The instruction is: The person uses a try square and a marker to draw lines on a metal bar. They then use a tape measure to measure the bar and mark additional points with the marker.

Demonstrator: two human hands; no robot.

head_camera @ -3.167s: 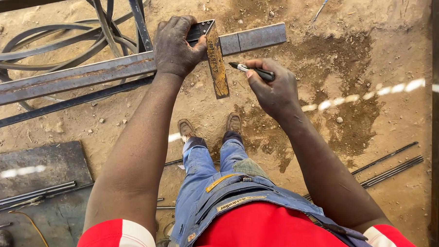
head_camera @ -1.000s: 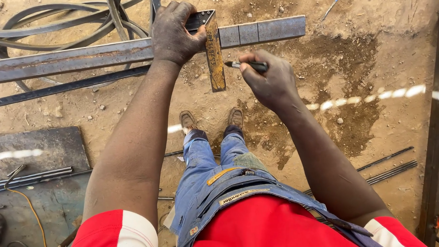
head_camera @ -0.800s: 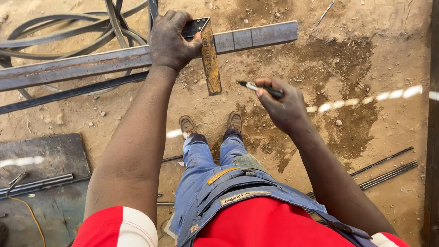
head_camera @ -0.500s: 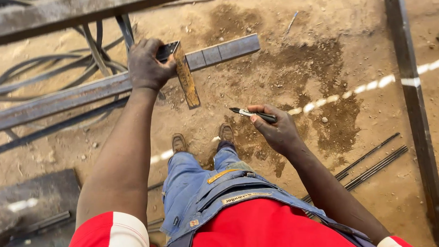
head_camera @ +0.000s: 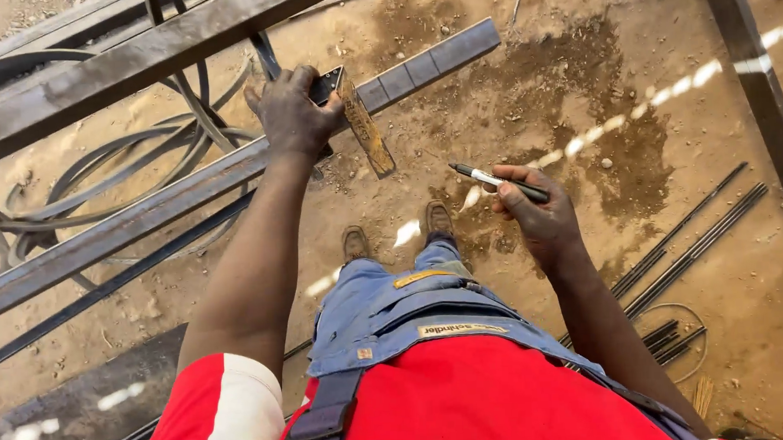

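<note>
Cables (head_camera: 103, 169) coiled on the dirt floor (head_camera: 691, 88) at far left, under the long bar (head_camera: 191, 188), close enough to snag a boot. Left hand (head_camera: 294, 111) clamped over the square (head_camera: 353, 117), pinning it across the bar near the floor's top edge, the rusty blade overhanging; likely to swivel if pressure eases, throwing off any line. Right hand (head_camera: 539, 219) off the bar, fingers closed on the marker (head_camera: 497, 182), tip bare; loose rods (head_camera: 688, 253) at right easy to tread on.

The corner of the try square (head_camera: 353, 117) is covered by the left hand (head_camera: 292, 111). The long steel bar (head_camera: 191, 188) is cut off at the left edge. The marker's (head_camera: 499, 181) rear end is hidden within the right hand (head_camera: 539, 219).
</note>
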